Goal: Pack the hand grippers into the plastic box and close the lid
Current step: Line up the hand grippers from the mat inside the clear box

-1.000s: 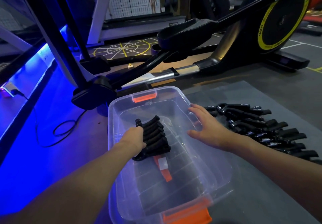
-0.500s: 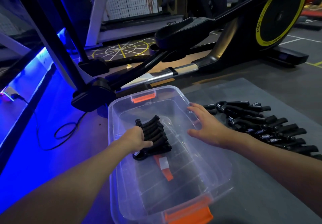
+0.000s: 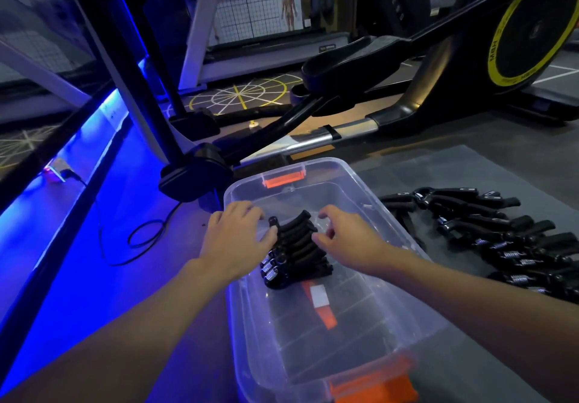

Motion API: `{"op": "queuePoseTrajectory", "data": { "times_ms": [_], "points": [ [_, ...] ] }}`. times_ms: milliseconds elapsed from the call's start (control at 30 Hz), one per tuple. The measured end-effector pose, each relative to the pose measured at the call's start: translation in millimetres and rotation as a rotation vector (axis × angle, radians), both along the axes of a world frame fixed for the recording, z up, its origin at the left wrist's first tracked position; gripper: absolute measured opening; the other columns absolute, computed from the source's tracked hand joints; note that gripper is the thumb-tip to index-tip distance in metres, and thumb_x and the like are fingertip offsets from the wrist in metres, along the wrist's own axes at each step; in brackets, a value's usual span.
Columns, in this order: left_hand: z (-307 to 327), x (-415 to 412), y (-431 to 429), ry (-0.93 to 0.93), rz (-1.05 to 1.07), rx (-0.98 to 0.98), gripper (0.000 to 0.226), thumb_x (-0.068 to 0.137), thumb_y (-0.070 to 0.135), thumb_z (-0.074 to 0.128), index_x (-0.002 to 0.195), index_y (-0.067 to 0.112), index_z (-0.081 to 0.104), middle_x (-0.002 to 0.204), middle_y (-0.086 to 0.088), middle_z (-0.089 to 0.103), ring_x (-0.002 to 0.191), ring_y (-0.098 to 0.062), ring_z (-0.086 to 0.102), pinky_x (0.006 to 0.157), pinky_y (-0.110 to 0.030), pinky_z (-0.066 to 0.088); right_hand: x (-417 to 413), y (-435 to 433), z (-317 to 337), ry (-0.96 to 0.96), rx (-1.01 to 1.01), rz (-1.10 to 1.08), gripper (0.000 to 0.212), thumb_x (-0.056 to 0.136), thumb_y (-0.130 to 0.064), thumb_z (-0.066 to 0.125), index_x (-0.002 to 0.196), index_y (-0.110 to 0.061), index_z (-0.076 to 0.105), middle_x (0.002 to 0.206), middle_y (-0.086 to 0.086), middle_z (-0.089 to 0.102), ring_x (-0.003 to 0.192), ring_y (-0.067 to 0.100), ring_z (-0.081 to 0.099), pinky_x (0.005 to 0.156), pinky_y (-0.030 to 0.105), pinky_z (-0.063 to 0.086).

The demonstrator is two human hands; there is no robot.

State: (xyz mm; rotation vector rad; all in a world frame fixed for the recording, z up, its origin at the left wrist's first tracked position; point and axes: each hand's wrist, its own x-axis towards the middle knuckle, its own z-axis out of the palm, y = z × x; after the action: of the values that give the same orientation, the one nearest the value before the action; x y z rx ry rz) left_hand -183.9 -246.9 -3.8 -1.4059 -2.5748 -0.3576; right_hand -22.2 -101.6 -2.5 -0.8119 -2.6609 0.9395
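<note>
Where the frame ends at the bottom, an orange latch [image 3: 372, 390] closes off the near end of the clear plastic box [image 3: 247, 324], which stands open on the floor with no lid on it. An orange strip with a white label [image 3: 319, 302] shows through its see-through bottom. Both forearms come in from the lower corners and meet over the far half of the box. There a stack of black hand grippers [image 3: 297, 252] lies inside, handles arched upward and steel springs showing at its left end.

The left hand [image 3: 238, 239] rests released at the left side of the stack, fingers loosely extended, the thumb touching the topmost handles and grasping nothing. The right hand [image 3: 347, 236] hovers at the stack's right side with its fingers bent and the tips close to the handle ends; whether they pinch anything cannot be told.

At centre right, more hand grippers lie in a loose row [image 3: 501, 239] on a grey mat [image 3: 470, 164], just beside the box. A second orange latch [image 3: 283, 180] sits on the far rim. At left a black cable [image 3: 141, 236] loops over the floor beneath a blue light strip [image 3: 94, 139]. Beyond, an elliptical trainer [image 3: 360, 67] stretches across the upper frame, its yellow-ringed flywheel [image 3: 532, 26] at upper right, and an anatomy poster [image 3: 288, 5] hangs at top centre.
</note>
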Motion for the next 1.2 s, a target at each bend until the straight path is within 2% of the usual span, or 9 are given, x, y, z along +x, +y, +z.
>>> {"op": "queuePoseTrajectory", "data": {
  "times_ms": [67, 133, 200, 367, 467, 633, 900, 1033, 1200],
  "points": [
    [-0.1, -3.5, -8.4, -0.042, 0.061, -0.058, 0.059, 0.084, 0.056, 0.03, 0.125, 0.023, 0.056, 0.14, 0.001, 0.045, 0.133, -0.019, 0.037, 0.106, -0.04, 0.028, -10.2, -0.4, -16.3, -0.1, -0.098, -0.056, 0.041, 0.094, -0.03, 0.058, 0.129, -0.012, 0.048, 0.096, -0.002, 0.062, 0.093, 0.019, 0.057, 0.071, 0.022, 0.036],
    [1.0, -6.2, -14.5, -0.079, 0.072, -0.102, 0.066, 0.082, 0.056, 0.026, 0.136, 0.024, 0.047, 0.147, -0.001, 0.036, 0.136, -0.019, 0.032, 0.108, -0.038, 0.026, -16.9, 3.4, -32.0, -0.174, -0.131, -0.115, 0.045, 0.094, -0.032, 0.059, 0.13, -0.009, 0.046, 0.118, 0.007, 0.062, 0.111, 0.026, 0.057, 0.08, 0.025, 0.04],
    [2.1, -9.8, -19.3, -0.1, 0.058, -0.121, 0.066, 0.083, 0.056, 0.027, 0.139, 0.023, 0.042, 0.148, 0.002, 0.034, 0.136, -0.017, 0.032, 0.107, -0.037, 0.029, -22.7, 10.8, -48.2, -0.234, -0.129, -0.136, 0.047, 0.092, -0.034, 0.06, 0.129, -0.007, 0.045, 0.125, 0.012, 0.059, 0.114, 0.029, 0.056, 0.087, 0.03, 0.043],
    [1.3, -21.1, -30.3, -0.163, 0.035, -0.122, 0.06, 0.092, 0.052, 0.043, 0.145, 0.028, 0.034, 0.158, 0.009, 0.021, 0.136, -0.022, 0.039, 0.104, -0.037, 0.038, -32.6, 26.8, -69.6, -0.271, -0.153, -0.171, 0.039, 0.088, -0.03, 0.063, 0.118, -0.007, 0.053, 0.103, 0.01, 0.061, 0.09, 0.027, 0.06, 0.074, 0.029, 0.046],
    [-0.1, -24.5, -37.9, -0.22, 0.034, -0.126, 0.065, 0.094, 0.053, 0.04, 0.151, 0.028, 0.023, 0.161, 0.013, 0.01, 0.14, -0.019, 0.034, 0.106, -0.036, 0.036, -39.1, 29.7, -74.3, -0.241, -0.197, -0.213, 0.029, 0.085, -0.026, 0.067, 0.1, -0.003, 0.061, 0.081, 0.01, 0.063, 0.069, 0.023, 0.062, 0.059, 0.031, 0.048],
    [0.6, -30.3, -49.7, -0.199, -0.032, -0.126, 0.072, 0.095, 0.056, 0.037, 0.155, 0.026, 0.01, 0.162, 0.015, 0.002, 0.143, -0.014, 0.028, 0.109, -0.032, 0.031, -49.7, 30.5, -82.4, -0.217, -0.223, -0.226, 0.022, 0.079, -0.018, 0.07, 0.063, -0.005, 0.065, 0.051, 0.005, 0.059, 0.044, 0.011, 0.053, 0.043, 0.015, 0.041],
    [1.3, -30.1, -52.1, -0.179, -0.043, -0.166, 0.077, 0.094, 0.063, 0.027, 0.155, 0.024, 0.002, 0.162, 0.014, -0.007, 0.144, -0.014, 0.026, 0.11, -0.03, 0.027, -53.3, 26.0, -89.9, -0.012, -0.558, -0.378, 0.023, 0.075, 0.007, 0.073, 0.066, -0.008, 0.058, 0.065, 0.013, 0.057, 0.054, 0.025, 0.057, 0.059, 0.037, 0.06],
    [2.6, -28.5, -53.3, -0.134, -0.055, -0.198, 0.076, 0.095, 0.062, 0.026, 0.155, 0.023, 0.001, 0.161, 0.012, -0.008, 0.137, -0.02, 0.035, 0.107, -0.029, 0.028, -53.4, 21.5, -94.7, 0.012, -0.48, -0.376, 0.035, 0.077, 0.006, 0.073, 0.061, -0.011, 0.047, 0.054, 0.009, 0.054, 0.049, 0.024, 0.059, 0.054, 0.035, 0.055],
    [6.5, -28.7, -57.2, -0.125, -0.082, -0.214, 0.077, 0.094, 0.065, 0.024, 0.155, 0.023, -0.001, 0.161, 0.013, -0.01, 0.138, -0.018, 0.034, 0.108, -0.029, 0.026, -53.3, 21.2, -97.4, -0.094, -0.264, -0.274, 0.035, 0.068, -0.003, 0.075, 0.047, -0.015, 0.049, 0.05, 0.007, 0.061, 0.049, 0.017, 0.057, 0.049, 0.025, 0.046]
  ]
}}
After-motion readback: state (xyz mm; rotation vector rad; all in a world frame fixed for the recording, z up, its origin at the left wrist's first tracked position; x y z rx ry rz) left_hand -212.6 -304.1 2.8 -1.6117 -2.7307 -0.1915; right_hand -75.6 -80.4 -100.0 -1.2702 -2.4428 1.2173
